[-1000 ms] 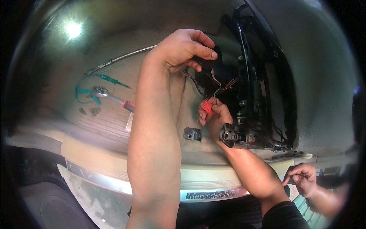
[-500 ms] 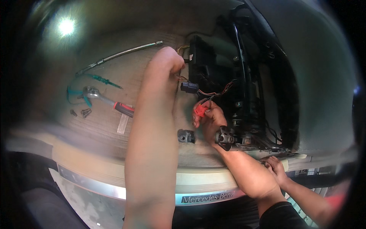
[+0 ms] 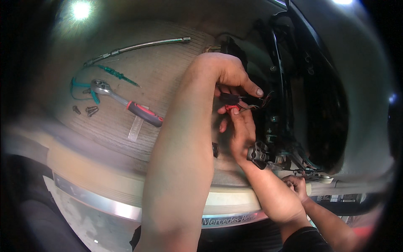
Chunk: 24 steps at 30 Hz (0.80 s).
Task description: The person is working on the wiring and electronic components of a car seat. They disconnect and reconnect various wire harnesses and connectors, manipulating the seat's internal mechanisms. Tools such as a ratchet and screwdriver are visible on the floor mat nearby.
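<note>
At two o'clock, a red plug (image 3: pixel 232 108) is sitting just beside a black connector (image 3: pixel 228 98), and I cannot tell whether they are joining or only lying together. Wires (image 3: pixel 252 106) are trailing from there toward three o'clock. The seat frame (image 3: pixel 278 63) is standing just past them. Over at nine o'clock, screws (image 3: pixel 91 111) are lying loose on the carpet (image 3: pixel 168 59), out of any hole; the ratchet (image 3: pixel 145 113) near them and the screwdriver (image 3: pixel 119 76) at ten are resting unused.

The left hand (image 3: pixel 235 73) is arching over from one o'clock, its wrist bending sharply, thumb pointing toward four. Its fingers are curling by the connector, but I cannot tell whether they are gripping it. The right hand (image 3: pixel 242 130) is reaching up from five o'clock, thumb uppermost, narrowly pinching the plug. A co-worker's hand (image 3: pixel 296 185) is hanging about at four o'clock.
</note>
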Tool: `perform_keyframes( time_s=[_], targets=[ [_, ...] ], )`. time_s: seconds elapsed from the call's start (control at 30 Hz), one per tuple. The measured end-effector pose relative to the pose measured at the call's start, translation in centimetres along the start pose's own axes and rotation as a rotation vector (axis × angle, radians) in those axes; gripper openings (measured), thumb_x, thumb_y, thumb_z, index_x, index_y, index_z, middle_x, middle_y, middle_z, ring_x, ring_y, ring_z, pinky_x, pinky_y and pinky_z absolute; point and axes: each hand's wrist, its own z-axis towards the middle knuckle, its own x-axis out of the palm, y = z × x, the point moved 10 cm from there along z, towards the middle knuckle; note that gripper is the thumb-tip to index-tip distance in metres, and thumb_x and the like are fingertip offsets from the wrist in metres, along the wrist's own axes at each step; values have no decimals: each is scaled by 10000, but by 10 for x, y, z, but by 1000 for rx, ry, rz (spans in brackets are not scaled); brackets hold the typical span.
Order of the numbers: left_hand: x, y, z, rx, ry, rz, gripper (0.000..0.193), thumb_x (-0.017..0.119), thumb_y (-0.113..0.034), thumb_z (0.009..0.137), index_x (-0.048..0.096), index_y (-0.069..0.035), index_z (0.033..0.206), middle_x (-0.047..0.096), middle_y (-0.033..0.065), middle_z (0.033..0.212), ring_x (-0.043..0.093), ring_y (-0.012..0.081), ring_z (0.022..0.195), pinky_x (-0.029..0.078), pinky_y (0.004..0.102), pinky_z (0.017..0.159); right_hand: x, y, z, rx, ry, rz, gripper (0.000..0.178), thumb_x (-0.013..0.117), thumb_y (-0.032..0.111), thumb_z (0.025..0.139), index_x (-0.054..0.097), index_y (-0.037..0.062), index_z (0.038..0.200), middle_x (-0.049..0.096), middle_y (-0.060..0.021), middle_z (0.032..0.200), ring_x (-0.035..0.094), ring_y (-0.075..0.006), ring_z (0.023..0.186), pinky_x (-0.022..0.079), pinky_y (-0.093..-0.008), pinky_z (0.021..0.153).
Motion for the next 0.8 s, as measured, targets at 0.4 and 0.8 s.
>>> perform_keyframes(
  time_s=[0.4, 0.8],
  targets=[
    [-12, 9, -27, -144, 11, 119, 415, 860, -321, 784, 736, -68, 1089, 734, 75, 916, 693, 158, 682, 586, 278, 581, 3, -11, 3, 68, -1, -109, 350, 543, 291, 1056, 543, 27, 1286, 647, -22, 908, 504, -54, 683, 428, -216, 599],
    [-26, -42, -50, 321, -90, -433, 568, 764, -237, 884, 548, 45, 1327, 678, 168, 996, 712, 200, 709, 638, 298, 610, -1, -33, 1, 291, -34, -114, 274, 504, 312, 1063, 627, 71, 1107, 623, 7, 852, 526, -59, 710, 421, -218, 591]
  ],
)
